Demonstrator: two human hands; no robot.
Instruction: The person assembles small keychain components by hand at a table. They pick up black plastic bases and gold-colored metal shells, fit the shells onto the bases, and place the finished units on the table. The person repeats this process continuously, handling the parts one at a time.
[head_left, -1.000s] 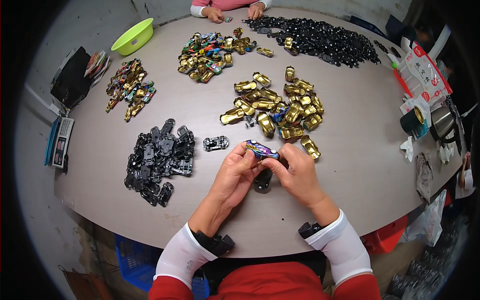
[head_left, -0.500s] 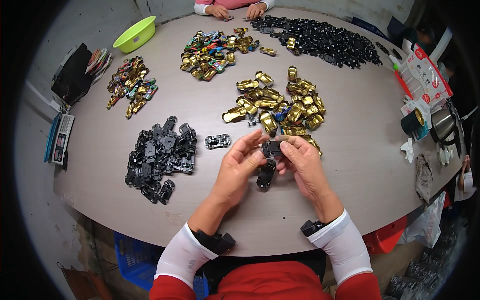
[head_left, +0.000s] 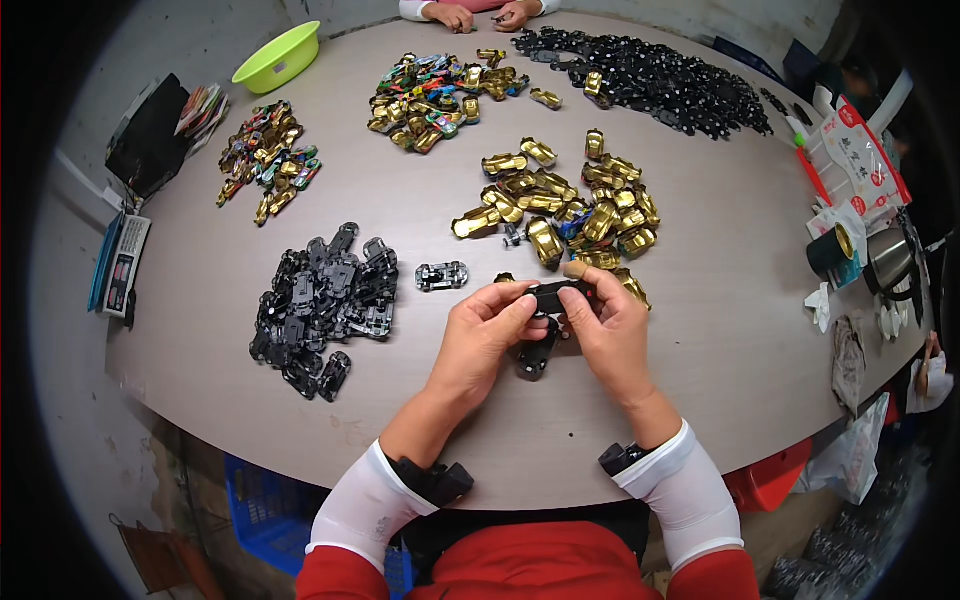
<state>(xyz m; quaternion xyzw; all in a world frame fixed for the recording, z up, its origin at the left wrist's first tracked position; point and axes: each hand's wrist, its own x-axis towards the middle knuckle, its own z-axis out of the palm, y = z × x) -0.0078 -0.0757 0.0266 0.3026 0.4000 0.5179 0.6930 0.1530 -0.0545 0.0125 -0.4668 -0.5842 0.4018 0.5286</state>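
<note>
My left hand (head_left: 482,335) and my right hand (head_left: 605,328) together pinch a small toy car (head_left: 556,296), its black underside turned up, just above the table. A second black toy-car base (head_left: 535,358) lies on the table right under my hands. A single grey-black chassis (head_left: 441,276) rests to the left of my hands. A heap of gold toy-car bodies (head_left: 560,208) lies just beyond my fingers. A pile of black chassis parts (head_left: 320,298) sits to my left.
The round grey table (head_left: 720,300) also carries two piles of coloured toy cars (head_left: 268,160) (head_left: 435,92), a long heap of black parts (head_left: 650,78), a green bowl (head_left: 277,57), a calculator (head_left: 124,268), cups and packets (head_left: 850,200). Another person's hands (head_left: 480,14) work at the far edge.
The toy car in my hands has been turned over: a purple and gold top showed a second ago, now its black underside faces up. My hands stayed in place.
</note>
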